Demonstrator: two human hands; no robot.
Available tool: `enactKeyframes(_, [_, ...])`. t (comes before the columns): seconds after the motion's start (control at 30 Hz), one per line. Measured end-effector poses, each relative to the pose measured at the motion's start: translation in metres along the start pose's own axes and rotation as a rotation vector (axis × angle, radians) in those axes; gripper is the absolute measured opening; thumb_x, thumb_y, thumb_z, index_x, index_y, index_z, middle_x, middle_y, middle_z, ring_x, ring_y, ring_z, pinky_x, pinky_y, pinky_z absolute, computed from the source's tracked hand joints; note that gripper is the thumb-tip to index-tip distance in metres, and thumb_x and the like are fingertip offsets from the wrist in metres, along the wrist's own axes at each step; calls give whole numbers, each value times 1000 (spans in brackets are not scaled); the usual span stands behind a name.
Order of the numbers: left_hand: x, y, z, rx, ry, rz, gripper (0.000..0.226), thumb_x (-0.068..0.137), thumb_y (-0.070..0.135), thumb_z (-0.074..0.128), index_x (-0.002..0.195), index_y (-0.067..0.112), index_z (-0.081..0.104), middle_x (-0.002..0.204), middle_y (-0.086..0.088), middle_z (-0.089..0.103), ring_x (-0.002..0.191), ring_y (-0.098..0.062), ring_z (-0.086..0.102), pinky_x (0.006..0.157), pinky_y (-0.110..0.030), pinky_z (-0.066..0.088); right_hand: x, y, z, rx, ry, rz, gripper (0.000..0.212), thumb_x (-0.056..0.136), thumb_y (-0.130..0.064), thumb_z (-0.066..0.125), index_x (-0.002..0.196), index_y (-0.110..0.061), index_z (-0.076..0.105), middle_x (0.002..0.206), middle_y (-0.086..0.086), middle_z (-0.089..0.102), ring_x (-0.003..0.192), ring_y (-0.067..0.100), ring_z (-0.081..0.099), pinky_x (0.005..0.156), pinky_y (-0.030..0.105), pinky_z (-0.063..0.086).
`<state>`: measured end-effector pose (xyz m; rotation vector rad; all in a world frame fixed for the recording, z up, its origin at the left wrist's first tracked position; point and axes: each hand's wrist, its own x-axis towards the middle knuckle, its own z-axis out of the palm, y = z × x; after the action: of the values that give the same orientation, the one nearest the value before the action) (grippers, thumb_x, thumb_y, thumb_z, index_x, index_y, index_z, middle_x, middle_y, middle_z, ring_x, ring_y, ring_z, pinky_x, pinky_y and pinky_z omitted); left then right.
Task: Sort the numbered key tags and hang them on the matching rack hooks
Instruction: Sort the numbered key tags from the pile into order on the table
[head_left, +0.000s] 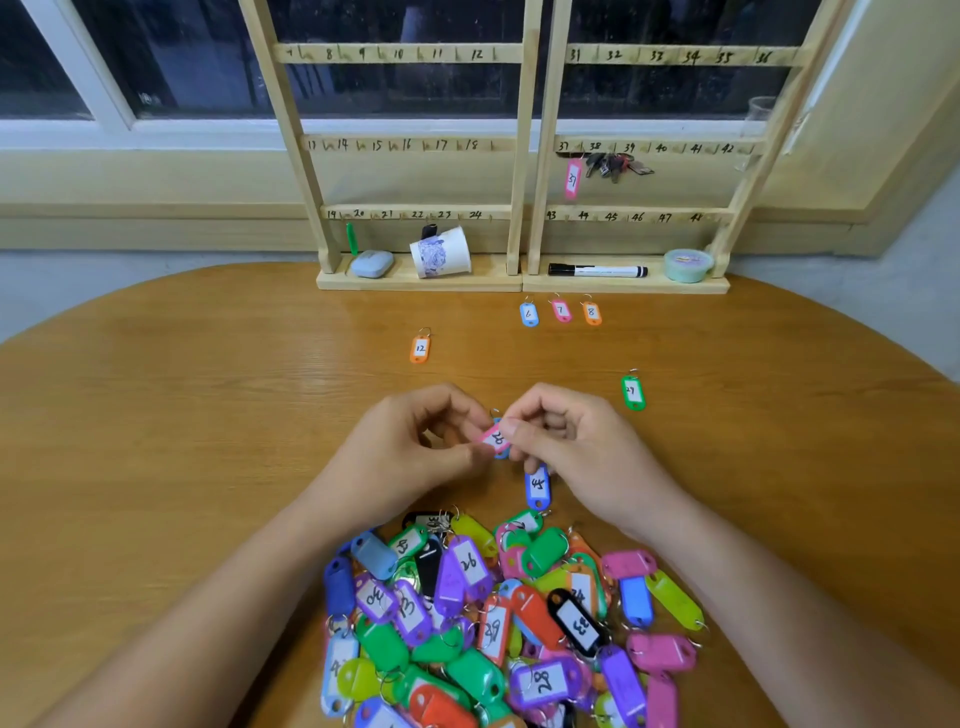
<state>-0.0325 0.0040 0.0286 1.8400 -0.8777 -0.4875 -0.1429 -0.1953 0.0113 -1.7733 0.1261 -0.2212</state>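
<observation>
A pink key tag (495, 438) is pinched between my left hand (410, 447) and my right hand (571, 447) above the table; a light blue tag shows behind it. A blue tag (537, 486) hangs under my right fingers. A heap of several colored numbered tags (509, 618) lies near me. Laid out apart on the table are orange tag 12 (420, 349), blue tag 6 (529, 314), pink tag 7 (561, 310), orange tag 8 (591, 313) and a green tag (633, 392). The wooden rack (524, 145) with numbered hooks stands at the far edge; pink tag 37 (572, 179) hangs on it.
A bunch of keys (615, 165) hangs by hook 38. On the rack's base sit a grey case (371, 264), a tipped paper cup (441, 252), a black marker (597, 270) and a tape roll (687, 265). A green tag (351, 239) hangs under hook 19. A window is behind.
</observation>
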Motion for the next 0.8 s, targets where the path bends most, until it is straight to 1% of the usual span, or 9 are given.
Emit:
enactKeyframes(0.07, [0, 0, -1, -62, 25, -8, 11, 93, 7, 80, 100, 16, 78, 90, -4, 80, 79, -20, 70, 78, -35, 54, 0, 1, 2, 21, -19, 13, 6, 101, -12, 72, 95, -13, 74, 79, 7, 74, 71, 16, 65, 68, 27, 54])
enactKeyframes(0.13, [0, -2, -1, -145, 37, -41, 5, 93, 9, 82, 97, 10, 78, 88, -9, 81, 78, -22, 69, 78, -39, 53, 0, 0, 1, 70, 0, 17, 4, 98, -12, 75, 101, -8, 75, 85, 11, 76, 74, 17, 68, 72, 27, 56])
enactKeyframes(0.23, [0, -2, 1, -259, 79, -78, 15, 89, 11, 85, 97, 3, 76, 89, -18, 80, 80, -29, 74, 85, -45, 58, 1, 0, -1, 113, 13, 4, 21, 89, -8, 84, 108, -7, 75, 98, 19, 76, 86, 18, 69, 84, 35, 59])
enactKeyframes(0.3, [0, -1, 3, -296, 100, -77, 18, 87, 10, 85, 98, 1, 75, 88, -19, 80, 80, -30, 77, 86, -43, 60, 1, 3, 0, 66, 27, -11, 19, 89, -7, 85, 105, -9, 76, 98, 14, 76, 89, 14, 68, 86, 34, 58])
enactKeyframes(0.43, [0, -1, 7, -275, 81, -54, 18, 90, 10, 84, 100, 0, 72, 88, -19, 80, 85, -41, 78, 89, -51, 59, 1, 3, 1, 38, 67, -15, 5, 95, -10, 79, 98, -11, 75, 93, 9, 78, 86, 17, 71, 80, 31, 58])
enactKeyframes(0.53, [1, -5, 6, -225, 98, -47, 13, 91, 13, 85, 98, 9, 75, 86, -16, 79, 81, -35, 74, 85, -57, 58, 4, -1, -5, 34, 132, 14, 6, 94, -6, 78, 97, -9, 74, 82, 4, 76, 77, 14, 71, 69, 21, 53])
enactKeyframes(0.6, [2, -10, 2, -160, 122, -38, 10, 91, 17, 86, 96, 18, 77, 85, -11, 78, 74, -26, 67, 78, -49, 56, 6, -4, -19, -4, 201, 28, 7, 94, -6, 79, 98, -10, 76, 80, 1, 76, 74, 11, 70, 67, 18, 51])
enactKeyframes(0.67, [4, -15, -3, -81, 164, -42, 9, 92, 20, 85, 95, 23, 77, 84, -4, 78, 70, -18, 64, 74, -39, 53, 10, -4, -41, -79, 302, 61, 8, 93, -12, 81, 99, -16, 78, 83, 1, 79, 75, 11, 72, 69, 20, 53])
enactKeyframes(0.8, [6, -21, -10, 63, 207, -55, 4, 96, 24, 80, 97, 26, 77, 83, 3, 79, 64, -13, 64, 62, -28, 50, 17, 4, -82, -223, 483, 126, 10, 91, -14, 84, 98, -17, 79, 84, 1, 80, 81, 14, 75, 75, 29, 56])
